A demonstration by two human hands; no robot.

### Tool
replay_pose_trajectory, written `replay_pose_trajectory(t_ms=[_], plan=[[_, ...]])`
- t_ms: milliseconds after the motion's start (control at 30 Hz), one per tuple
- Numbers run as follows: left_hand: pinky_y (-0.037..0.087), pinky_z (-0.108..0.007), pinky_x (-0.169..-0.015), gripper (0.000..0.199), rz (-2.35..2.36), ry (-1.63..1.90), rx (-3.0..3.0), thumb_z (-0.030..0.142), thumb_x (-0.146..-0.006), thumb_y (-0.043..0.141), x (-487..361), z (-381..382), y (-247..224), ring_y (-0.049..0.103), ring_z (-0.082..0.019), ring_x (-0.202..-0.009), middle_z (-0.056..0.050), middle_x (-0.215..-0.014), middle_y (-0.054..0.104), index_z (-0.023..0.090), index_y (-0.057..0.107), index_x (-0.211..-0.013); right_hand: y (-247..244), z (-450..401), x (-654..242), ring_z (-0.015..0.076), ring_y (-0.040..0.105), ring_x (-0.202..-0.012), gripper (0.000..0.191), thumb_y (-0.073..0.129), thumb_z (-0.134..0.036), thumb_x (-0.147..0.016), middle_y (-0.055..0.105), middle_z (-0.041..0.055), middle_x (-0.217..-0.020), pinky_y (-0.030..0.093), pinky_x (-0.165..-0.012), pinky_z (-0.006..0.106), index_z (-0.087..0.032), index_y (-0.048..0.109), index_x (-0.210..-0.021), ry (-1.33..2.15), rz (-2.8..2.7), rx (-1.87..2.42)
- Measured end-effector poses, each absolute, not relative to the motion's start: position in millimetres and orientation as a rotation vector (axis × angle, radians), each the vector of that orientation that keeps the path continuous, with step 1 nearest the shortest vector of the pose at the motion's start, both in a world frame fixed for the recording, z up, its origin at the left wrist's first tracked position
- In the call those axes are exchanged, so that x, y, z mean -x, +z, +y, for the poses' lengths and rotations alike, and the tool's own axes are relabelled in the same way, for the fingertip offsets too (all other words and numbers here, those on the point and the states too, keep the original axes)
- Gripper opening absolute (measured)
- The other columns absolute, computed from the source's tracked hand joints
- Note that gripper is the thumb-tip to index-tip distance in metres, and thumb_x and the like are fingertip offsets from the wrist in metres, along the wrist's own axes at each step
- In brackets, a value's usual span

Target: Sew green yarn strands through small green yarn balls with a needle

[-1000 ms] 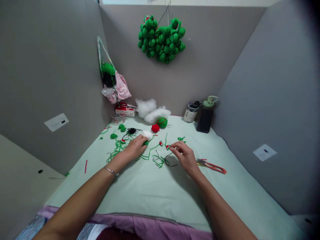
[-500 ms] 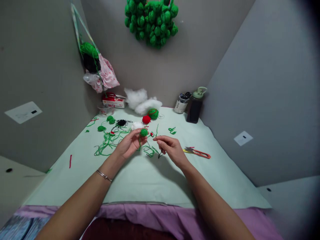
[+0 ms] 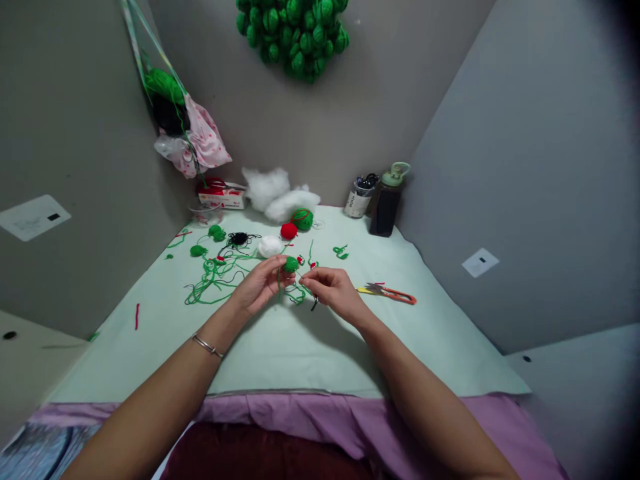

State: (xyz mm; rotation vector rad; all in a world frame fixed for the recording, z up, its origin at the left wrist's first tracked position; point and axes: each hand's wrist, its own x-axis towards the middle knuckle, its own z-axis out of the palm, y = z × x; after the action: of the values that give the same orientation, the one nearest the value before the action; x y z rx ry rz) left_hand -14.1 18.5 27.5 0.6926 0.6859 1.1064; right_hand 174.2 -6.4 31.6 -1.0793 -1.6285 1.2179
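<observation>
Between the fingertips of my left hand (image 3: 260, 285) is a small green crocheted ball (image 3: 291, 265), with a green yarn tail hanging below it. My right hand (image 3: 336, 292) is pinched on a thin needle (image 3: 299, 274) that points at the ball's right side; whether its tip touches the stitches is too small to tell. Black yarn (image 3: 315, 304) dangles under my right fingers. Small red-and-white crocheted bits (image 3: 301, 260) lie just beyond the ball. A white yarn ball (image 3: 271, 247) sits behind my left hand.
Orange-handled thread snips (image 3: 395, 295) lie right of my right hand. Loose green yarn (image 3: 207, 283) tangles at left. Farther back are a red yarn ball (image 3: 289, 231), white stuffing (image 3: 270, 193), a pen cup (image 3: 357, 201) and a dark bottle (image 3: 386, 208). A yarn bag (image 3: 207, 137) hangs left.
My right hand has moved in toward the green ball, bringing the needle close to its side. My left hand still holds the ball. The camera view has shifted slightly.
</observation>
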Motion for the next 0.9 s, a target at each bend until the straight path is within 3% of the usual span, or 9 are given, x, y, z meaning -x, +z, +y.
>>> replay_pose_trajectory(t_ms=[300, 467, 567, 633, 733, 833, 900], plan=[[0.055, -0.027, -0.079, 0.036, 0.723, 1.087, -0.884, 0.031, -0.071, 0.088, 16.0, 15.8, 25.7, 0.066, -0.012, -0.076, -0.001, -0.089, 0.069, 0.015, 0.065, -0.094, 24.8, -2.8, -173.7, 0.0094, 0.042, -0.058, 0.028, 0.065, -0.042, -0.085, 0.053, -0.0018, -0.065, 0.032, -0.054, 0.024, -0.015, 0.067, -0.08, 1.152, -1.642, 1.069], [0.052, -0.029, -0.079, 0.043, 0.778, 1.077, -0.991, 0.035, -0.066, 0.091, 13.3, 13.8, 27.8, 0.063, -0.012, -0.073, 0.002, -0.081, 0.065, 0.015, 0.066, -0.095, 23.8, -1.7, -173.1, 0.0099, 0.043, -0.058, 0.029, 0.068, -0.043, -0.084, 0.053, -0.0018, -0.063, 0.033, -0.055, 0.024, -0.016, 0.065, -0.075, 1.148, -1.649, 1.049], [0.047, -0.025, -0.065, 0.042, 0.814, 1.138, -1.082, 0.043, -0.068, 0.088, 13.8, 16.7, 23.4, 0.057, -0.011, -0.063, 0.002, -0.071, 0.062, 0.016, 0.067, -0.094, 22.9, -1.7, -171.0, 0.0089, 0.041, -0.055, 0.03, 0.07, -0.045, -0.082, 0.054, -0.0023, -0.065, 0.033, -0.052, 0.024, -0.016, 0.068, -0.082, 1.217, -1.562, 1.026], [0.036, -0.024, -0.053, 0.041, 0.863, 1.146, -1.193, 0.052, -0.075, 0.081, 15.9, 19.8, 18.8, 0.045, -0.009, -0.051, 0.004, -0.059, 0.053, 0.017, 0.066, -0.088, 22.8, -1.9, -170.0, 0.0085, 0.04, -0.054, 0.032, 0.071, -0.046, -0.08, 0.057, -0.0017, -0.067, 0.032, -0.051, 0.024, -0.016, 0.07, -0.088, 1.247, -1.513, 1.008], [0.026, -0.024, -0.046, 0.049, 0.902, 1.124, -1.288, 0.065, -0.081, 0.071, 20.3, 24.2, 13.4, 0.032, -0.008, -0.045, 0.006, -0.049, 0.037, 0.017, 0.061, -0.072, 23.9, -1.6, -170.3, 0.0083, 0.04, -0.053, 0.033, 0.074, -0.046, -0.078, 0.056, -0.0021, -0.065, 0.03, -0.049, 0.024, -0.015, 0.072, -0.091, 1.252, -1.426, 1.006], [0.036, -0.021, -0.051, 0.05, 0.901, 1.252, -1.191, 0.061, -0.083, 0.071, 24.6, 27.6, 13.9, 0.043, -0.008, -0.052, 0.003, -0.056, 0.047, 0.016, 0.057, -0.064, 25.4, -0.9, -171.4, 0.0085, 0.039, -0.052, 0.033, 0.076, -0.045, -0.076, 0.051, -0.0037, -0.061, 0.028, -0.047, 0.023, -0.016, 0.072, -0.09, 1.245, -1.36, 1.004], [0.045, -0.019, -0.06, 0.046, 0.826, 1.353, -1.047, 0.05, -0.083, 0.074, 27.2, 29.3, 18.0, 0.059, -0.01, -0.071, -0.004, -0.079, 0.065, 0.015, 0.055, -0.061, 25.7, -0.7, -171.4, 0.0087, 0.04, -0.052, 0.032, 0.076, -0.045, -0.076, 0.05, -0.0037, -0.06, 0.029, -0.047, 0.023, -0.016, 0.071, -0.088, 1.233, -1.357, 0.993]])
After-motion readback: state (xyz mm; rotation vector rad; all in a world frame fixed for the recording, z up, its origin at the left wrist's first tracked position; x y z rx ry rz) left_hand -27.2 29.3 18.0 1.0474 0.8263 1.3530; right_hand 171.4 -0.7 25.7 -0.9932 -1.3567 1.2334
